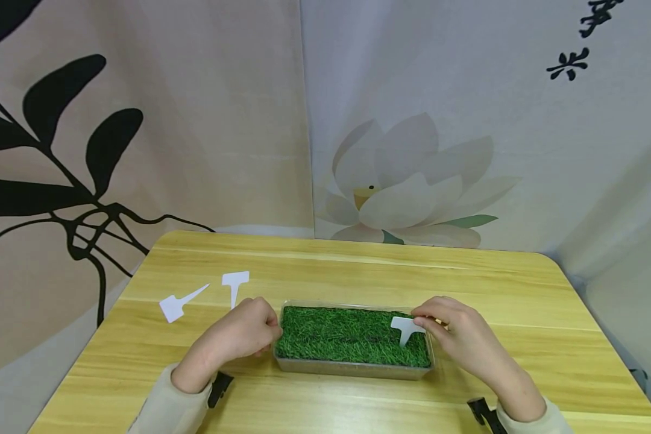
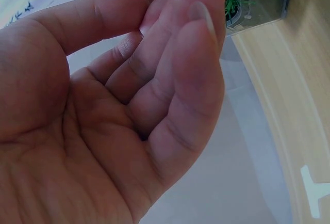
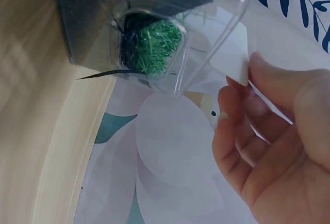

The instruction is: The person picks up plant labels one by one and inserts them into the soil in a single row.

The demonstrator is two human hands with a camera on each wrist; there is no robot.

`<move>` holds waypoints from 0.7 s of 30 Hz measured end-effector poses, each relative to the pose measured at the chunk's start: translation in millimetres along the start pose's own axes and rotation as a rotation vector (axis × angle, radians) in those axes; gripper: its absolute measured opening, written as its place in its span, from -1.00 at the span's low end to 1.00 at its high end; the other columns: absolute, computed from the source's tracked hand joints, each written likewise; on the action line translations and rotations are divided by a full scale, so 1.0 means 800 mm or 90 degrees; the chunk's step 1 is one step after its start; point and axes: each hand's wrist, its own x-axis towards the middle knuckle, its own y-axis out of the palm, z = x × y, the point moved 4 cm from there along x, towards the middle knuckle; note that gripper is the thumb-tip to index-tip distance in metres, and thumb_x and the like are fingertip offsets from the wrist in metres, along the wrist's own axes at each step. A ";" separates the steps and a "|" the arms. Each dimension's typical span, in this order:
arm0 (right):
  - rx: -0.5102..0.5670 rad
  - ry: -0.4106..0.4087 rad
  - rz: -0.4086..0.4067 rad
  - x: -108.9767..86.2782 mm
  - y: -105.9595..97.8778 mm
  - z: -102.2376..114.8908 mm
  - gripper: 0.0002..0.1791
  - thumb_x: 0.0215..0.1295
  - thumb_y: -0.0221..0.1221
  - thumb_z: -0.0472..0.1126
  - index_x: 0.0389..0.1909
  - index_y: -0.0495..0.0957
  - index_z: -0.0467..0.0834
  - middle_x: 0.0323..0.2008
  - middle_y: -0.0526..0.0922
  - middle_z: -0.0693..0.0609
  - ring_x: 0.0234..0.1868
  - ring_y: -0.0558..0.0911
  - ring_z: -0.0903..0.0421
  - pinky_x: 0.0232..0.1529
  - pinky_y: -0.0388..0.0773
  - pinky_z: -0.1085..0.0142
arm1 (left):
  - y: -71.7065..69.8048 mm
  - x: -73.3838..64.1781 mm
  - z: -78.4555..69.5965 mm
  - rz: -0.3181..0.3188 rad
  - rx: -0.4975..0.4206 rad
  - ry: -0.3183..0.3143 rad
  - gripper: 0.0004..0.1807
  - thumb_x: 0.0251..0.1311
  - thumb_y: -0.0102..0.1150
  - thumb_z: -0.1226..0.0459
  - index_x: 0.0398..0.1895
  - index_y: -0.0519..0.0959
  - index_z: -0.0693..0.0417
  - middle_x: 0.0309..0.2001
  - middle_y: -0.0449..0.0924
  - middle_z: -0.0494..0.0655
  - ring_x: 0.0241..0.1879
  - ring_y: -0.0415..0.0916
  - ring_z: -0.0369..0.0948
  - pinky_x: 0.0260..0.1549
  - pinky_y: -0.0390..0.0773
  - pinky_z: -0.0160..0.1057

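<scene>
My right hand [image 1: 456, 328] pinches one end of the white T-shaped plant label [image 1: 405, 325] between thumb and fingertips. The label's stem points down over the right part of the green artificial grass [image 1: 336, 334]. In the right wrist view the label's white plate [image 3: 234, 53] shows behind the clear wall of the plastic box [image 3: 185, 74]. My left hand [image 1: 246, 328] is at the box's left end, its curled fingers and thumb gripping the rim. In the left wrist view that hand's thumb and forefinger [image 2: 149, 2] meet beside the grass; the contact itself is hidden.
Two more white plant labels lie on the wooden table [image 1: 493, 289] to the left: a tilted label [image 1: 173, 307] and a T-shaped label [image 1: 235, 280], partly behind the left hand. A printed cloth [image 1: 239, 120] hangs beyond the table's far edge.
</scene>
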 end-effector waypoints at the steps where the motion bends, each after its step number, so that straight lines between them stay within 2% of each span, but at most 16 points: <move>1: 0.000 0.005 0.002 0.000 -0.001 0.000 -0.77 0.16 0.46 -0.44 -0.22 0.79 -0.09 -0.25 0.75 0.24 -0.27 0.65 0.32 -0.30 0.64 0.35 | 0.000 0.000 0.000 0.000 0.000 0.000 -0.58 0.35 0.18 0.41 -0.75 0.57 0.13 -0.77 0.52 -0.04 -0.77 0.24 -0.30 -0.66 0.24 -0.33; 7: -0.025 0.049 0.009 -0.001 -0.011 -0.005 -0.79 0.25 0.42 -0.44 -0.22 0.76 -0.07 -0.26 0.74 0.26 -0.31 0.60 0.37 -0.33 0.65 0.29 | 0.000 0.000 0.000 0.001 -0.004 0.000 -0.58 0.35 0.18 0.41 -0.75 0.57 0.13 -0.77 0.53 -0.02 -0.78 0.23 -0.30 -0.67 0.23 -0.33; 10: -0.035 0.089 0.030 -0.003 -0.017 -0.011 -0.82 0.28 0.40 -0.41 -0.23 0.76 -0.06 -0.28 0.72 0.26 -0.36 0.55 0.38 -0.33 0.63 0.26 | 0.000 -0.001 -0.001 0.002 -0.004 0.000 -0.58 0.35 0.17 0.41 -0.75 0.57 0.12 -0.77 0.53 -0.01 -0.78 0.23 -0.30 -0.68 0.22 -0.34; 16: -0.020 0.197 0.159 -0.009 -0.017 -0.027 -0.89 0.37 0.37 -0.27 -0.31 0.75 0.02 -0.41 0.63 0.32 -0.39 0.51 0.35 -0.32 0.52 0.29 | 0.000 0.000 0.000 0.004 -0.005 -0.003 -0.58 0.35 0.17 0.41 -0.74 0.58 0.13 -0.76 0.54 0.00 -0.78 0.23 -0.30 -0.68 0.22 -0.33; 21: 0.013 0.219 0.241 -0.013 -0.010 -0.033 -0.85 0.40 0.33 -0.25 -0.36 0.74 0.04 -0.49 0.61 0.28 -0.49 0.46 0.33 -0.40 0.46 0.33 | 0.000 -0.001 0.000 0.004 -0.006 -0.003 -0.59 0.35 0.17 0.41 -0.74 0.58 0.13 -0.75 0.54 0.00 -0.77 0.24 -0.30 -0.67 0.24 -0.33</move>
